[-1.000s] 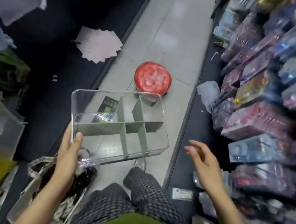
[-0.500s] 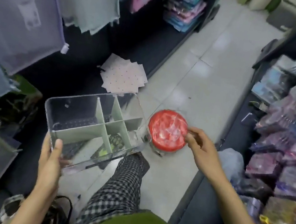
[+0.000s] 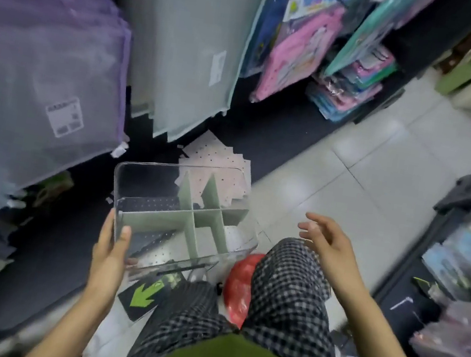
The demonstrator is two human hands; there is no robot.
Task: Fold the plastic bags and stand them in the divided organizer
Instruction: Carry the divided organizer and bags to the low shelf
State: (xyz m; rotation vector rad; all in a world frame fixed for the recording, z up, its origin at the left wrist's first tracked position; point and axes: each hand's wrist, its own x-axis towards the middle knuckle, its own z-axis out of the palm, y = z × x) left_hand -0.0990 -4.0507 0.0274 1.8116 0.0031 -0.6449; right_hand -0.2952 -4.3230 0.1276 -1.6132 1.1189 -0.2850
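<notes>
1. Organizer (image 3: 179, 212), clear with pale green dividers, sits in the middle of the frame, held off the floor (image 3: 366, 180) and tilted a little; every compartment looks empty.
2. Left hand (image 3: 109, 254) grips its near left corner, thumb on the inside of the wall and the other fingers under or behind it, out of sight. Holding by one corner likely keeps the open top facing up and leaves the other hand free.
3. Right hand (image 3: 328, 245) hovers at centre right with fingers spread and loose, holding nothing. It is apart from the organizer, to its right, above the raised knee (image 3: 289, 279) in checked trousers.
4. Red bag (image 3: 238, 287), a crumpled plastic bundle, lies low in the frame between the organizer's near right corner and the knee, partly hidden by both. It is below and left of the right hand and right of the left hand.
5. No folded bag stands in the organizer, so the task seems barely begun; I judge the free hand is kept open to reach the bag.
6. Dotted paper sheets (image 3: 218, 160) lie on the dark shelf base just above the organizer, and mesh pouches (image 3: 46, 62) hang at upper left.
7. Black card with a green arrow (image 3: 148, 291) lies on the floor under the organizer's near edge.
</notes>
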